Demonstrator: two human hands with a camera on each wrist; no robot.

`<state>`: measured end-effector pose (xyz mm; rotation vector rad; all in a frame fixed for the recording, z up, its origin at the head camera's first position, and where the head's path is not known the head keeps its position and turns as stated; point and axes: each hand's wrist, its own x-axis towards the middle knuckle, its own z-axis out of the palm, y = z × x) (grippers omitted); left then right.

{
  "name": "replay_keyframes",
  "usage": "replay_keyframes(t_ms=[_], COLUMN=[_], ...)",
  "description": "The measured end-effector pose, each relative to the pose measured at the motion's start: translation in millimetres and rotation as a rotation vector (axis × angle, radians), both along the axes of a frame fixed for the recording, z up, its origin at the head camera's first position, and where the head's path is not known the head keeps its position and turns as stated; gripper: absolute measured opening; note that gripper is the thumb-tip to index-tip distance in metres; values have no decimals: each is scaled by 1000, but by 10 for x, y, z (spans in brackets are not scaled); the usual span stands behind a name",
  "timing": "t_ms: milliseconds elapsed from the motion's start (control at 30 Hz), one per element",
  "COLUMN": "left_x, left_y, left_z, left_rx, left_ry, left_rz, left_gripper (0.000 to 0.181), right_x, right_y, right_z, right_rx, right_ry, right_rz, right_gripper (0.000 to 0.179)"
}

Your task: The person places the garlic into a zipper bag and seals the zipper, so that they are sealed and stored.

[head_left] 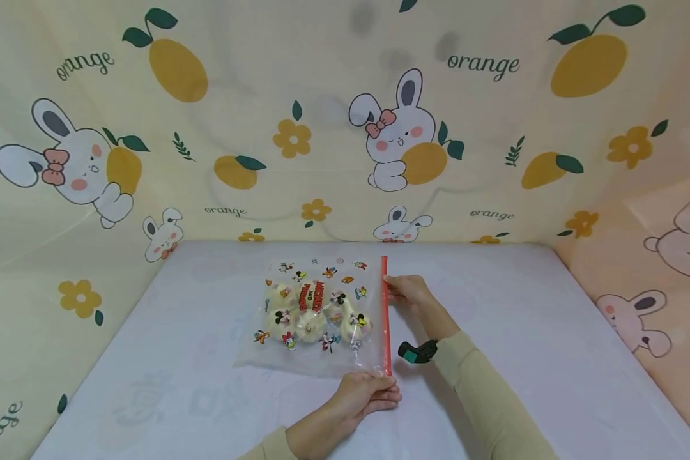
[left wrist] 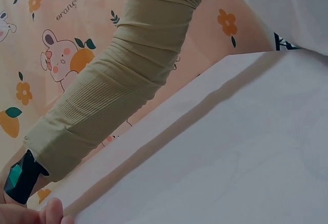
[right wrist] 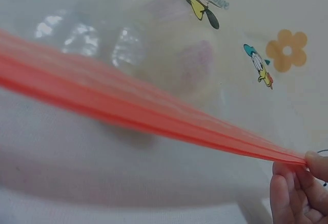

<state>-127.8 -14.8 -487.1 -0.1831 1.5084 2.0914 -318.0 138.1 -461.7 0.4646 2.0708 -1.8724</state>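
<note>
A clear zip-top plastic bag (head_left: 299,358) printed with cartoon figures lies flat on the table, with a red zip strip (head_left: 386,319) along its right side. Inside it are several pale round bulbs (head_left: 310,327) that look like garlic. My left hand (head_left: 369,397) pinches the near end of the strip between thumb and fingers. Toward the far end, my right hand (head_left: 412,295) grips the same strip. The right wrist view shows the strip (right wrist: 154,114) pulled taut up to the right hand's thumb and fingers (right wrist: 319,165). The bulbs are blurred behind the plastic there.
A white cloth covers the table (head_left: 167,345). Behind it and at the sides hangs a cream curtain (head_left: 322,76) printed with rabbits and oranges. A black wrist device (head_left: 418,352) sits at the right sleeve's cuff.
</note>
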Motion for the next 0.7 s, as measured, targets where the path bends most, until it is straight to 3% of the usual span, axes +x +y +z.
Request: replay_keyframes(t_ms=[700], left_x=[23], left_y=[-25], left_z=[42], left_rx=[8], left_ry=[-20], left_rz=[-8], left_gripper=[23], right_x=[-36], right_y=[15], right_z=[17], right_rx=[3], right_ry=[32], right_rz=[-8], right_gripper=[45])
